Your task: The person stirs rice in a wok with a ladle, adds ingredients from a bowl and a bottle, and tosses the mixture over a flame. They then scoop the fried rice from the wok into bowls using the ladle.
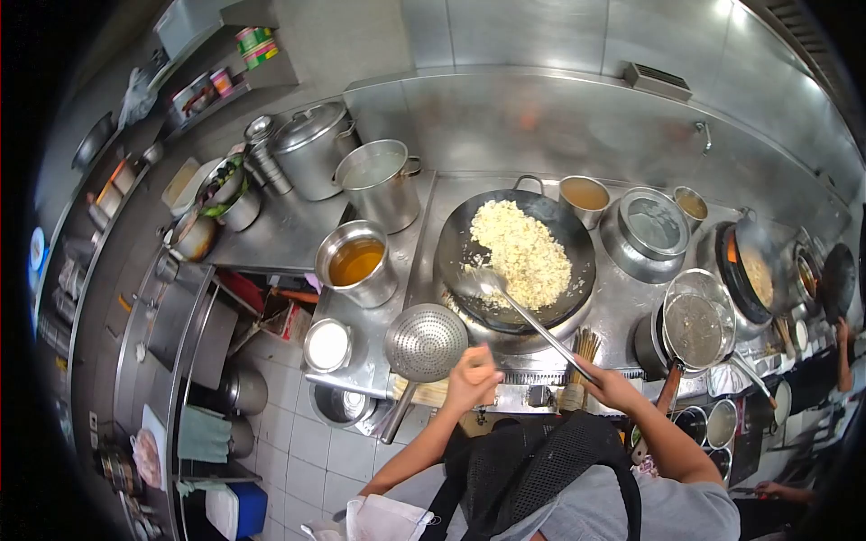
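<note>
My right hand (616, 391) is closed round the end of a long metal wok ladle (532, 321). The ladle's head lies in a large black wok (579, 239), at the near left edge of a heap of yellowish fried rice (523, 252). My left hand (474, 377) is raised in front of the wok, fingers curled in; I cannot tell what, if anything, is in them. Just left of it a perforated metal strainer (427, 343) rests on the counter edge, its handle pointing towards me. A bundle of thin sticks, like a bamboo brush (579, 370), stands below the ladle's handle.
Left of the wok are a pot of amber liquid (357, 261), a tall stockpot (383, 189) and a container of white contents (327, 345). On the right are a lidded-looking steel pot (645, 225), a mesh sieve (697, 329) and a second wok (750, 270). Another person's arm (844, 356) shows far right.
</note>
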A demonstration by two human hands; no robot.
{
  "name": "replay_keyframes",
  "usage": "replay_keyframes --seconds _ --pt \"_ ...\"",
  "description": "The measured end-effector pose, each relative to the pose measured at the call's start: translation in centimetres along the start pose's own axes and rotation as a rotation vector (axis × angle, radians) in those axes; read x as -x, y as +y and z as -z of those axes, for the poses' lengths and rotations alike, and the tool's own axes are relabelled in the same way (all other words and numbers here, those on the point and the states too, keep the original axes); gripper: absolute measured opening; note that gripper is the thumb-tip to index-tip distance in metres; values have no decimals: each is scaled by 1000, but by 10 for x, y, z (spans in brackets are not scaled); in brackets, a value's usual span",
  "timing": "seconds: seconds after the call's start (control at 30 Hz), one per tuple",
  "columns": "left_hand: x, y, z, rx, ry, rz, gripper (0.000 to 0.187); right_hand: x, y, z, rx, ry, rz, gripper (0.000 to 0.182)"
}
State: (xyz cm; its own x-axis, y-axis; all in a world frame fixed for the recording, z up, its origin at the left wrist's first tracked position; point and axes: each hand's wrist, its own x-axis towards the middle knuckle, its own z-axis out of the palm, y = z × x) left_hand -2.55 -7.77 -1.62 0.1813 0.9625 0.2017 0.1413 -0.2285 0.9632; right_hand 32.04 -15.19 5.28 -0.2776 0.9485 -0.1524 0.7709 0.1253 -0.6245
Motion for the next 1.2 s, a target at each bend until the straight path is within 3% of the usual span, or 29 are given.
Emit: replay_keyframes --seconds 0.07,0.1,0.17,0.27,0.3,0.33,0.47,0.57,0.6,0.63,0.7,0.77,0.87,0.93,0.97,1.03,1.1,1.13,1.17,1.2 --pt "16 -13 10 755 36 567 38 52 47 11 122 85 -58 69" --pt "14 -25 18 765 33 577 38 69 42 24 136 153 -108 65" --pt "13 -52 30 1026 -47 865 28 82 9 46 202 171 -227 63" --pt "-14 -43 30 1066 -83 904 26 99 -35 78 241 224 -237 62" --pt "-26 -40 29 1105 -108 925 26 106 -70 104 178 153 -398 62" --pt "-39 -31 28 1108 -109 923 26 118 -91 128 189 123 -418 62" --pt "-88 -3 9 1076 -158 996 35 124 -96 138 348 84 -413 64" --pt "-116 -21 -16 1057 -132 1090 39 39 -55 43 304 157 -552 59" --pt "-125 -28 -23 1072 -78 1165 37 11 -15 -7 338 247 -410 65" --pt "-124 -29 -27 1073 -91 1158 37 -17 -15 -37 259 245 -461 64" --pt "-120 -30 -32 1001 -60 967 37 -42 -14 -71 -10 339 -322 63" --pt "-121 -41 -35 980 -60 953 29 -41 -33 -79 -137 356 -234 66" --pt "-118 -70 -39 1091 -114 943 9 4 -54 -84 -314 294 -215 64" --pt "-81 -39 -31 1142 -6 779 9 53 -54 -84 -543 215 -118 62" --pt "-62 -29 -21 1334 -104 775 9 78 -67 -66 -587 197 -32 61" --pt "-27 39 -6 992 27 856 6 109 -73 -42 -634 182 53 60" --pt "-48 -20 -10 1203 -53 816 6 124 -69 -41 -392 168 128 60" --pt "-69 -20 -10 1108 -56 926 7 119 -75 -36 -311 93 -113 60" --pt "-87 -25 -15 1076 -184 832 8 106 -79 -23 -228 19 -349 59" --pt "-84 -24 -21 1077 -150 789 9 90 -71 -20 -165 69 -315 58"
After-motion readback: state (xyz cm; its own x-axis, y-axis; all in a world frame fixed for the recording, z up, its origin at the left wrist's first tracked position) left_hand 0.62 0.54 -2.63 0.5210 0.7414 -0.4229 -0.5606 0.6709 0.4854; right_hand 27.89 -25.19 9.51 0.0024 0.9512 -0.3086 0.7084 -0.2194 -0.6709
